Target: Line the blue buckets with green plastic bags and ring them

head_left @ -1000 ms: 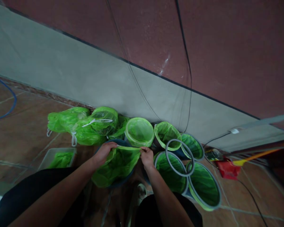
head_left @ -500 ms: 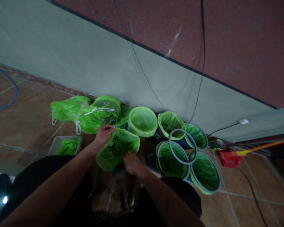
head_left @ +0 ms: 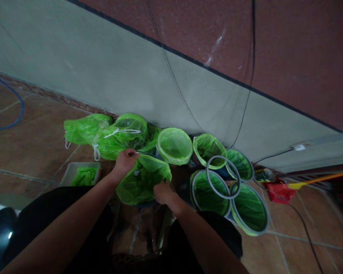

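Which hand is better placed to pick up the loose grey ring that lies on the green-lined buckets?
Probably the right hand. It grips the near edge of the green mesh bag, closer to the grey ring on its right. The left hand holds the bag's far edge, further away.

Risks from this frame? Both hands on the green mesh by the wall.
1. The left hand and right hand pull opposite edges of the green mesh; the thin fabric might tear, or an edge could slip from a grip.
2. The loose grey ring rests across the rims of the lined buckets close to the right forearm; a nudge may knock it off.
3. Cables trail over the floor nearby, a possible snag.
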`<state>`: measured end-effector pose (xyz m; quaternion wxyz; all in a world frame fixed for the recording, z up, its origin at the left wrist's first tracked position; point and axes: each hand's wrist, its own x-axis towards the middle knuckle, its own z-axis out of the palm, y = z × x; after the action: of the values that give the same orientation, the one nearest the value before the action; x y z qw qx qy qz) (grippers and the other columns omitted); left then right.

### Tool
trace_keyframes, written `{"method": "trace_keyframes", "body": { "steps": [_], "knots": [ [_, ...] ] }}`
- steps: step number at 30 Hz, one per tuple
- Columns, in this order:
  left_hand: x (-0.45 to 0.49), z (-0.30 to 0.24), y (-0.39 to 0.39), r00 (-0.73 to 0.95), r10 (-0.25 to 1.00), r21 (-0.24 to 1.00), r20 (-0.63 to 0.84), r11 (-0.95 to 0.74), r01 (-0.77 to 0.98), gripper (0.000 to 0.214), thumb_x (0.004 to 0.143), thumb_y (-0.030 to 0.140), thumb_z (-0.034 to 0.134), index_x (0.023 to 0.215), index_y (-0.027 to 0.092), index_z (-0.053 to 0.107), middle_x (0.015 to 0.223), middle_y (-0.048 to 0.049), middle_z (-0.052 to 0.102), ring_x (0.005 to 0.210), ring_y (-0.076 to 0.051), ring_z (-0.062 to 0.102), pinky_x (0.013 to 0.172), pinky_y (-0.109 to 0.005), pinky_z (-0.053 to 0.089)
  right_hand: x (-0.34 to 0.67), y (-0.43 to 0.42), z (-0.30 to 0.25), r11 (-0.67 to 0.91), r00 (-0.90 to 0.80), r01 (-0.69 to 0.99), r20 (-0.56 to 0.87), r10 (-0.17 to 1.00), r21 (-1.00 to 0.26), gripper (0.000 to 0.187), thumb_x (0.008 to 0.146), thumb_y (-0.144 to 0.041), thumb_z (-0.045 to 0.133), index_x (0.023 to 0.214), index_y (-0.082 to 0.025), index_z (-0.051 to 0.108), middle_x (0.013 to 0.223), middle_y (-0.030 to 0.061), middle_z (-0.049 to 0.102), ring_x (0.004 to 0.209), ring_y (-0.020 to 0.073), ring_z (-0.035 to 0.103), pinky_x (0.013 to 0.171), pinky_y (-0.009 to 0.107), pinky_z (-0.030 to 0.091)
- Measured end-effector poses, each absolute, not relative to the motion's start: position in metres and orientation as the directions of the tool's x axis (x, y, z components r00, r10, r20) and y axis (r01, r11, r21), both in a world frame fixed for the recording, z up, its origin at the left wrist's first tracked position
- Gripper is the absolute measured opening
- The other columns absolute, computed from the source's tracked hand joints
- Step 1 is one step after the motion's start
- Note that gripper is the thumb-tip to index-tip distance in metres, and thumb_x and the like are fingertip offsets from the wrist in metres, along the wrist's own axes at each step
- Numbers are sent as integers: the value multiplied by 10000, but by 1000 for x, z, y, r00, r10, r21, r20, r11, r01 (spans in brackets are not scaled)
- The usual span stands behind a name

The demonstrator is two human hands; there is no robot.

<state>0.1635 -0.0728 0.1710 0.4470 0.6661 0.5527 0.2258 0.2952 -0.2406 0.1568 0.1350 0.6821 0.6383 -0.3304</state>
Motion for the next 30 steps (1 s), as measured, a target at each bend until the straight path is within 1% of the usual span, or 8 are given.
{"method": "trace_keyframes", "body": {
  "steps": [3, 6, 10, 15, 20, 25, 28, 30],
  "knots": [
    [162, 173, -73, 262, 946, 826, -190, 10, 564, 189, 721, 347, 628, 765, 175, 693, 739, -64, 693, 702, -221, 613, 715, -339, 446, 319, -241, 167, -149, -94, 932, -619, 780, -330, 244, 745, -69, 605, 860, -197, 777, 895, 66, 770, 821, 215, 690, 724, 291, 482],
    [162, 175, -75, 246, 950, 812, -193, 13, 584, 176, 715, 333, 645, 749, 168, 694, 709, -62, 682, 699, -227, 614, 710, -334, 449, 342, -250, 176, -161, -106, 919, -619, 778, -360, 275, 768, -97, 581, 886, -253, 774, 907, 6, 764, 803, 171, 678, 643, 233, 436],
    [161, 179, -79, 295, 938, 806, -183, -29, 591, 132, 721, 286, 644, 697, 163, 685, 693, -54, 679, 734, -229, 631, 727, -314, 457, 345, -267, 179, -201, -36, 941, -671, 741, -272, 184, 653, -88, 677, 753, -221, 755, 759, 31, 733, 749, 218, 678, 635, 261, 431],
    [159, 182, -82, 320, 930, 785, -183, -58, 616, 131, 735, 270, 639, 707, 156, 698, 673, -52, 669, 724, -227, 630, 739, -327, 450, 320, -277, 179, -88, -57, 972, -585, 809, -216, 405, 634, -137, 735, 1034, -193, 708, 1018, 94, 729, 970, 283, 662, 831, 346, 470],
    [160, 182, -83, 304, 933, 774, -191, -48, 632, 98, 700, 268, 659, 645, 191, 688, 566, -26, 625, 627, -202, 592, 654, -297, 425, 292, -285, 177, 58, -121, 990, -559, 821, -128, 473, 686, -195, 736, 1138, -109, 627, 1148, 165, 649, 1098, 309, 572, 988, 465, 407],
    [162, 183, -84, 315, 926, 767, -206, -47, 640, 99, 687, 281, 655, 652, 199, 697, 489, 8, 579, 551, -176, 549, 594, -279, 400, 288, -285, 170, 96, -153, 986, -539, 828, -133, 231, 859, -120, 537, 1055, -135, 658, 1096, 134, 657, 1079, 260, 575, 993, 424, 385],
    [162, 182, -84, 327, 923, 787, -206, -43, 616, 84, 681, 261, 655, 639, 196, 687, 475, 5, 563, 582, -195, 568, 629, -293, 414, 299, -281, 172, 95, -197, 973, -534, 822, -213, 166, 906, -229, 555, 986, -152, 679, 1037, 113, 683, 1017, 253, 617, 903, 369, 419],
    [162, 181, -84, 326, 925, 802, -196, -40, 595, 73, 672, 253, 664, 631, 196, 683, 489, -4, 571, 608, -210, 581, 654, -306, 422, 305, -278, 177, 80, -226, 954, -518, 825, -290, 190, 926, -299, 567, 961, -152, 682, 1012, 103, 692, 959, 232, 643, 810, 318, 429]
  ]
}}
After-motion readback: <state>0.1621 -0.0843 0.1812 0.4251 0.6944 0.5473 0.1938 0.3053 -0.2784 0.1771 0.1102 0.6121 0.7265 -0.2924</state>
